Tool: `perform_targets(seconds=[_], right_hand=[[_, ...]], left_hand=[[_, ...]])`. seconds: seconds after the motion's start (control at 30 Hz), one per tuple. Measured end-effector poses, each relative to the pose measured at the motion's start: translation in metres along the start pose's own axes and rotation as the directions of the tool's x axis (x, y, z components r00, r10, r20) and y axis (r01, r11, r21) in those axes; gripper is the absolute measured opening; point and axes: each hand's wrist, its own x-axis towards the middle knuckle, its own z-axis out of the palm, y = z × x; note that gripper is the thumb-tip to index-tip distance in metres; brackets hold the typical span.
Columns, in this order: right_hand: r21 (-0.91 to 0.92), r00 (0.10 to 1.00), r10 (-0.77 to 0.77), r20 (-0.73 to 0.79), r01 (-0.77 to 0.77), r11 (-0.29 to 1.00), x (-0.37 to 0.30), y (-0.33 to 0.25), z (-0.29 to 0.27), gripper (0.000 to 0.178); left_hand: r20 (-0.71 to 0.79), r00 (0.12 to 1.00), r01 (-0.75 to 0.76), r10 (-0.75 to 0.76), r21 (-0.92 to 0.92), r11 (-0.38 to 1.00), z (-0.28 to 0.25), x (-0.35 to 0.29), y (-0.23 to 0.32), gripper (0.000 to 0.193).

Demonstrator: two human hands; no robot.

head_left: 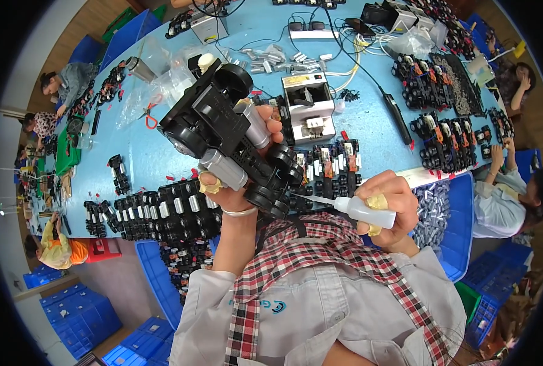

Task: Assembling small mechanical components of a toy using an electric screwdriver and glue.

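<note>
My left hand [238, 194] is wrapped round a black toy truck chassis [222, 122] with four wheels and silver cylinders on its sides, lifted above the table and tilted. In my right hand [393, 204] is a small white squeeze bottle [364, 211] with a long thin nozzle. The nozzle tip points left, close to the chassis's lower wheels; whether it touches them I cannot tell. Yellowish tape wraps fingers on both hands. Below the chassis, a row of similar chassis [161, 213] lies along the table's near edge.
On the blue table [369, 116] stand a white box-shaped device [308, 104], a black rod-shaped tool [396, 119] on a cord and red-handled scissors [151, 116]. A blue bin [463, 226] of silver cylinders is at my right. More chassis [445, 143] stand at right. Several people sit around.
</note>
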Motion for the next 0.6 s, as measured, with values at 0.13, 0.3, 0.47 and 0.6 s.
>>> perform_targets(seconds=[0.13,0.3,0.47,0.6], right_hand=[[0.019,0.998,0.041,-0.056,-0.040,0.999,-0.001,0.005,0.001,0.035],[0.065,0.963,0.217,-0.157,-0.209,0.976,-0.010,0.020,-0.008,0.036],[0.810,0.522,0.726,-0.447,-0.108,0.576,-0.038,0.077,-0.057,0.046],[0.827,0.437,0.831,-0.344,-0.278,0.489,-0.113,0.182,-0.091,0.035]], left_hand=[[0.021,1.000,-0.012,0.013,-0.008,1.000,-0.005,0.004,-0.004,0.093],[-0.045,0.999,-0.005,0.009,0.099,0.995,-0.012,0.009,-0.004,0.100],[-0.078,0.996,0.036,-0.038,-0.028,0.999,-0.027,0.012,0.014,0.098],[-0.175,0.984,-0.018,0.012,-0.031,0.999,-0.052,0.005,0.031,0.098]])
